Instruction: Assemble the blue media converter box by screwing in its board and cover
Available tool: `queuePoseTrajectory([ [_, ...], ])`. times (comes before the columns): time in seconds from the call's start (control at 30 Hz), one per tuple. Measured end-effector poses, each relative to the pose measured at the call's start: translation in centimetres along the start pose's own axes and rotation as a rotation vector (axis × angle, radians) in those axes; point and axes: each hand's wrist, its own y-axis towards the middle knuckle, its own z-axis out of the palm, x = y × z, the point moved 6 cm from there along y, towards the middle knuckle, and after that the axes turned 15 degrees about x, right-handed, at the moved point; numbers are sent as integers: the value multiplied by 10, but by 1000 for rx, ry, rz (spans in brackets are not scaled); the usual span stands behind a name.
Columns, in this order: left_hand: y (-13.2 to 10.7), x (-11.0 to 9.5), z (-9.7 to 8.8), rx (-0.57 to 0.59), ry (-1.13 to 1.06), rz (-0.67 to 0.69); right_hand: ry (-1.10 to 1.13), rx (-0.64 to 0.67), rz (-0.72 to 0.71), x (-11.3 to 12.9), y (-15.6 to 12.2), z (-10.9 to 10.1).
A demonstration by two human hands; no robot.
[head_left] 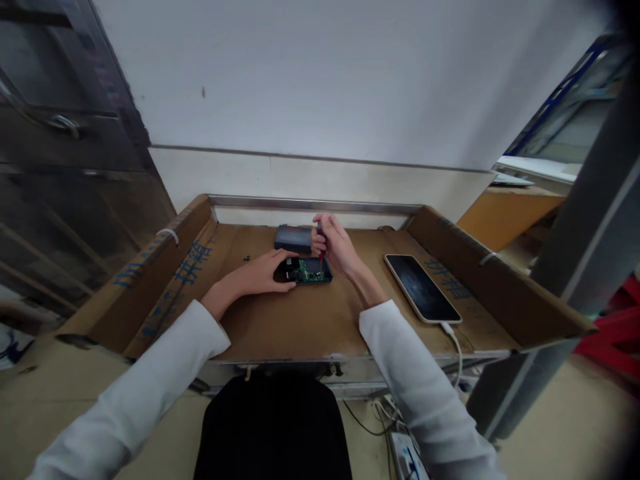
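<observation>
A small open device with a green circuit board (311, 270) lies in the middle of a cardboard-lined worktop (300, 320). My left hand (265, 272) grips its left end, thumb and fingers closed on the casing. My right hand (334, 243) is closed round a thin screwdriver (321, 252) with a red shaft, held upright with its tip down on the board. Just behind the board sits a dark grey cover or box (293, 238).
A smartphone (421, 287) lies screen-up to the right, with a white cable (455, 347) running off the front edge. Cardboard flaps (165, 267) wall both sides. Some tiny dark bits (246, 257) lie left of the board. A dark cabinet (65, 167) stands at left.
</observation>
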Motion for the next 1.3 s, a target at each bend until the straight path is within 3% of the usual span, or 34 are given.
queuePoseTrajectory([
  [0.2,-5,0,-8,-14,22,-6,-128,-92,-66,-1,2,-3],
  [0.37,-8,0,-10,-11,11,-10,-326,-116,-119,18,-5,-11],
  [0.5,-6,5,-9,1,7,-20,-298,-8,-72,24,-8,-16],
  [0.67,-5,7,-10,-11,21,-25,-60,141,38,16,-7,-3],
  [0.83,-5,5,-8,-6,67,-27,63,25,29,7,-2,1],
  [1.07,-5,4,-9,-5,76,-35,-173,-139,-70,3,1,-11],
  [1.17,-5,4,-9,-4,83,-34,-232,-63,-45,9,-1,-9],
  [1.3,-5,7,-8,-15,87,-30,-74,148,38,10,-2,7],
])
